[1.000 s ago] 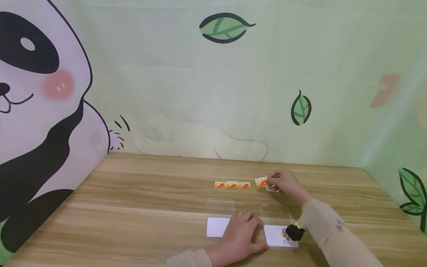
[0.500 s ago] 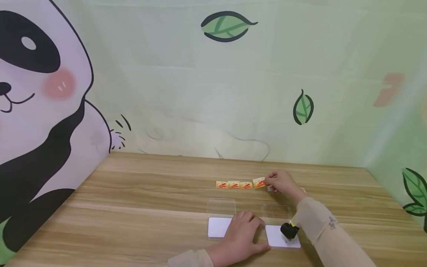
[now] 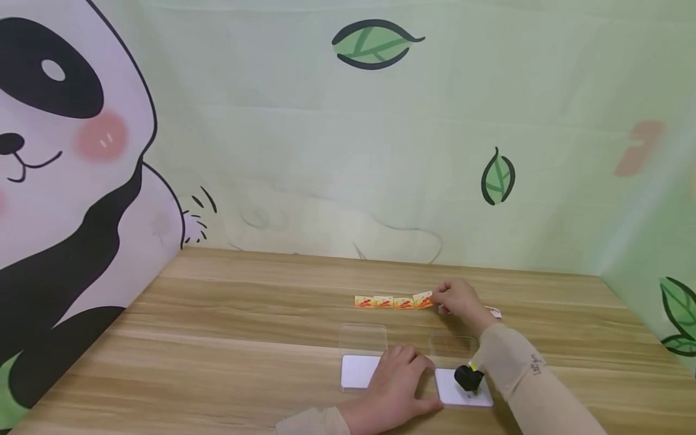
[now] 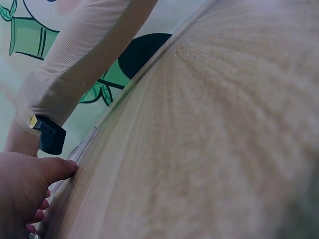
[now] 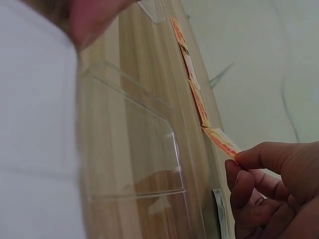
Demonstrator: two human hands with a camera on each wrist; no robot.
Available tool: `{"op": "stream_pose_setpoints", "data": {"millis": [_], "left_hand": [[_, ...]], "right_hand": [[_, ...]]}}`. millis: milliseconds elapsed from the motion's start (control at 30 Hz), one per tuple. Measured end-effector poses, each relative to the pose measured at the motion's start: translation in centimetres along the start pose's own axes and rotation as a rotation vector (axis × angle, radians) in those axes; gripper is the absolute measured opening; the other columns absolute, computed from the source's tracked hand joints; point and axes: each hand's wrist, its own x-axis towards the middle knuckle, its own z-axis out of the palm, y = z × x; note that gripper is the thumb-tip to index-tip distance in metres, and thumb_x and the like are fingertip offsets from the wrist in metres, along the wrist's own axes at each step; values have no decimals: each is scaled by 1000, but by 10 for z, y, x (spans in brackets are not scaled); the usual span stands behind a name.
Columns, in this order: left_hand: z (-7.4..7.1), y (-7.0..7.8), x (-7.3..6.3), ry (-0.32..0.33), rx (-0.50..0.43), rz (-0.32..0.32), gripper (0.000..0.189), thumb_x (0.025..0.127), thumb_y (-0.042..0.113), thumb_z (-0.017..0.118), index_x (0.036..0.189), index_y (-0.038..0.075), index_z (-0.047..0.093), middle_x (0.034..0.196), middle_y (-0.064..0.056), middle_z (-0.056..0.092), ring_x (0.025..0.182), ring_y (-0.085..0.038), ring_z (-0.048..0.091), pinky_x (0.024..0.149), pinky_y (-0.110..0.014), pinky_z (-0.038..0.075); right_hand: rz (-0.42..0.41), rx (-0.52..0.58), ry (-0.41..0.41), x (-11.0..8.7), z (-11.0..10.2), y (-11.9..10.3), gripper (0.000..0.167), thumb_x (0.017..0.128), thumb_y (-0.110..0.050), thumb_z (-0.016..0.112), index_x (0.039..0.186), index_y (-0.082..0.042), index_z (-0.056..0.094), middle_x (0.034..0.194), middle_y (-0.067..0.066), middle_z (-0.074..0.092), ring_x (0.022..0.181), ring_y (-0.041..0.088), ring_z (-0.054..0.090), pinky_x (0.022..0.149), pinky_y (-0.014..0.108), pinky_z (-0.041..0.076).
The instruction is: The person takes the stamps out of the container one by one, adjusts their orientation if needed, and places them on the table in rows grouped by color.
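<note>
Between thumb and forefinger, my right hand (image 3: pixel 461 302) pinches a small orange-and-yellow printed card (image 5: pixel 223 144). Its left edge meets the end of a row of similar cards (image 3: pixel 383 302) lying on the wooden table; in the right wrist view it slants up from the table. My left hand (image 3: pixel 394 389) rests between two clear plastic holders with white lower panels. Its thumb touches the near edge of the right holder (image 3: pixel 452 386), and its fingers cover part of the left holder (image 3: pixel 359 370). What lies under the left palm is hidden.
Another printed card (image 5: pixel 220 211) lies beneath my right hand, mostly covered. A white-edged piece (image 3: pixel 493 312) shows right of the right wrist. The black wrist camera (image 3: pixel 469 379) hangs over the right holder. A panda-print backdrop (image 3: pixel 272 133) stands behind the table (image 3: pixel 217 338).
My right hand has moved left with the card, closing the gap to the row. A white-edged piece now shows past the right wrist. The left hand stays in place.
</note>
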Motion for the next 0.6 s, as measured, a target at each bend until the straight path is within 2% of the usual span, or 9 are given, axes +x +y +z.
{"op": "stream_pose_setpoints", "data": {"millis": [300, 600], "left_hand": [[0, 0, 0, -1, 0, -7, 43, 75, 53, 75, 104, 23, 64, 100, 8, 56, 99, -11, 51, 86, -24, 40], [-2, 2, 0, -18, -10, -18, 44, 75, 53, 75, 105, 22, 64, 102, 8, 56, 101, -11, 51, 90, -26, 41]], "right_hand": [[-2, -89, 10, 3, 0, 3, 8, 82, -8, 61, 80, 0, 60, 55, -4, 52, 51, 7, 48, 49, 21, 36], [0, -118, 25, 1, 0, 1, 9, 81, -8, 65, 81, 0, 62, 57, -4, 54, 51, 7, 48, 49, 21, 37]]}}
